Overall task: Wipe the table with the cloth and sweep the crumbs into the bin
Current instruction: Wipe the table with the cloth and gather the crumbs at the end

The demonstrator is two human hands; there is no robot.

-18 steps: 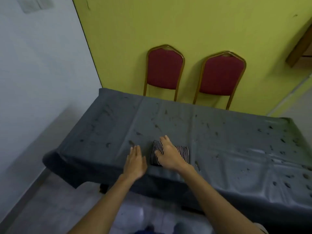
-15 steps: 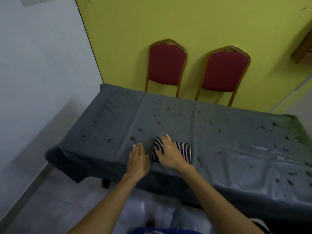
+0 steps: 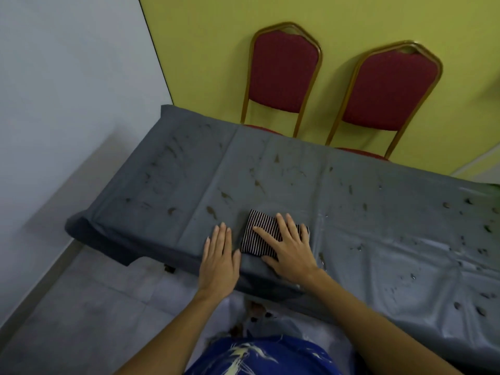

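R hand [image 3: 290, 246] lay flat on the striped cloth [image 3: 259, 235], fingers spread, palm pressing down, grip released, nothing clenched. Cloth was folded into a small rectangle, dark w/ thin white stripes, sitting near the front edge of the surface [image 3: 378, 234], which was covered in a grey sheet. L hand [image 3: 219, 262] lay flat just beside the cloth on its left, fingers together and straight, grip also released, thumb edge close to the cloth but can't tell if touching. Heel of the L hand hung over the front edge. Dark crumbs [image 3: 226, 196] were scattered across the sheet, many beyond the cloth and lots more far right. Wet-looking shine showed on the sheet just right of the cloth. Two red chairs [image 3: 284, 74] w/ gold frames stood behind the surface against a yellow-green wall [image 3: 205, 50]. Bottom of view: something blue w/ pale streaks [image 3: 259, 358] between the forearms, low down; couldn't tell what it was.
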